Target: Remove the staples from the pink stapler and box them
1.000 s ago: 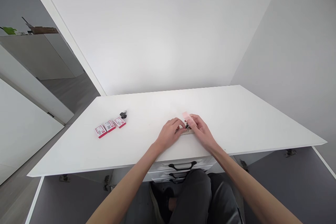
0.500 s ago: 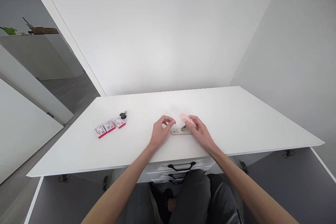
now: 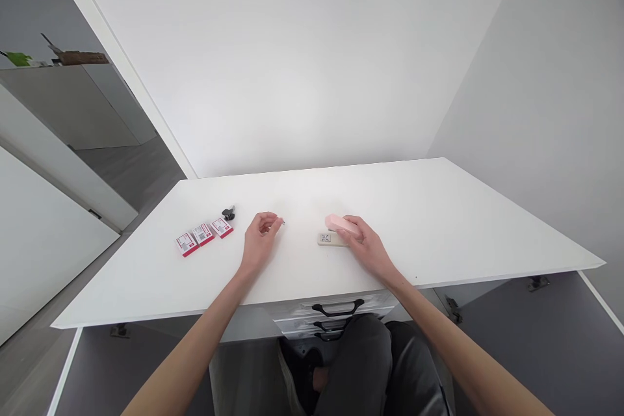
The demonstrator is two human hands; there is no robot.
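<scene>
Head view, watching from nearby: right hand (image 3: pixel 366 248) had its fingers closed round the rear of a pink-topped stapler (image 3: pixel 336 221), near the front edge of the white tabletop (image 3: pixel 439 221). Its pale base (image 3: pixel 334 240) lay flat on the surface, patterned metal plate (image 3: pixel 325 238) showing at the left end, pink top tilted up above it. Left hand (image 3: pixel 258 242), well apart, narrow pinch on a tiny greyish piece (image 3: pixel 283 223), too small to identify. Farther left: three red-and-white boxes (image 3: pixel 203 234) in a row, small black object (image 3: pixel 228 213) just beside the nearest one.
</scene>
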